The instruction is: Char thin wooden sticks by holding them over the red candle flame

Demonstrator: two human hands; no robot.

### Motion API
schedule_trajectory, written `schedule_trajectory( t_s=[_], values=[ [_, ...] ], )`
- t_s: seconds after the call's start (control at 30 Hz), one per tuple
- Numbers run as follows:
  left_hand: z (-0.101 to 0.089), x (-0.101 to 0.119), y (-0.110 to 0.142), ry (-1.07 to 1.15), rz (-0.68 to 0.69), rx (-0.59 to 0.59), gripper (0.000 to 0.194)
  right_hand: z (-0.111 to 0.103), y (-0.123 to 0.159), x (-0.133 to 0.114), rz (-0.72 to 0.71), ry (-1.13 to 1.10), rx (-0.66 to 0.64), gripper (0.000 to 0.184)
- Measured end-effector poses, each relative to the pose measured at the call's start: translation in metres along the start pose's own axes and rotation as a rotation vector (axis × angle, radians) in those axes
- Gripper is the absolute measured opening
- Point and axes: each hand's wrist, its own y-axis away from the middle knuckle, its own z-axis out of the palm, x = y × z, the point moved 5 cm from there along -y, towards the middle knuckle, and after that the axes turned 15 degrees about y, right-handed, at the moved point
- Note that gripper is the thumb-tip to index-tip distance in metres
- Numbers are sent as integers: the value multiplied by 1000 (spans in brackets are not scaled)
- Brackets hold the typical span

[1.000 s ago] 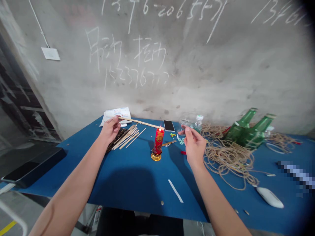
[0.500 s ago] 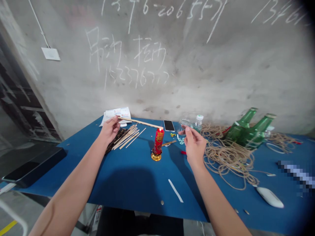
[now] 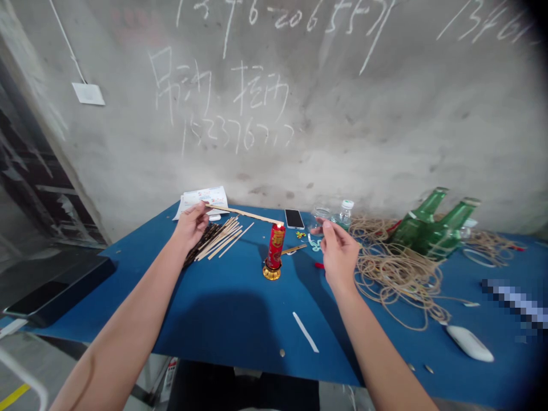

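My left hand [image 3: 193,222] is closed in a pinch on one end of a thin wooden stick [image 3: 248,214]. The stick stretches to the right, its far tip at the small flame on top of a red candle [image 3: 276,245] in a gold base. To the right of the candle, my right hand [image 3: 340,245] is raised with thumb and fingers drawn together; whatever they hold, if anything, does not show. A bundle of similar sticks [image 3: 220,238], dark at one end, lies on the table below my left hand.
On the blue table [image 3: 205,325] are a phone [image 3: 294,218], a glass jar [image 3: 322,214], green bottles [image 3: 447,231], tangled twine [image 3: 389,279], a white mouse-like object [image 3: 470,342] and a paper strip [image 3: 305,331]. A black box [image 3: 60,285] sits left. Behind rises a grey wall.
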Motion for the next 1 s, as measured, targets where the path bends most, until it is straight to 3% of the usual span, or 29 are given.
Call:
schedule_trajectory(
  t_s=[1.0],
  values=[
    [3, -2, 2, -11, 3, -34, 35, 0, 0, 0, 11, -14, 15, 42]
  ],
)
